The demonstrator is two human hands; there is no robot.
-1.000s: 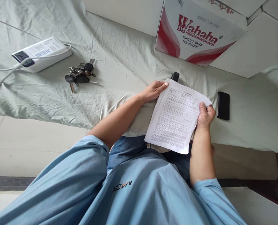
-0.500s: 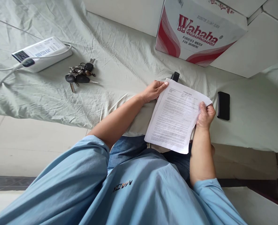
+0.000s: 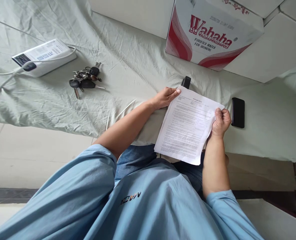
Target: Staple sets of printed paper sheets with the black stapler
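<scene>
A person in a light blue long-sleeved shirt looks down at a thin sheaf of white printed paper sheets point(image 3: 187, 126) held over the lap, just at the near edge of a bed covered by a wrinkled pale green sheet point(image 3: 128, 60). The right hand point(image 3: 221, 121) has its grip closed on the sheaf's right edge, thumb on top. The left hand point(image 3: 165, 97) lies at the far left corner, fingers touching the paper; whether it pinches the sheets cannot be told. Just beyond the far corner sits a small black object point(image 3: 186, 81), and a black phone point(image 3: 238, 112) lies just right of the right hand. Further left on the bed are a bunch of keys point(image 3: 84, 81) and a white rectangular power bank point(image 3: 44, 56) with a white cable. A red and white cardboard water carton point(image 3: 212, 31) stands far right. With only one firm hold, the loose sheets could fan apart or slide off toward the floor. There is open bed between the papers and the keys; the right is tighter, with the phone close by.
</scene>
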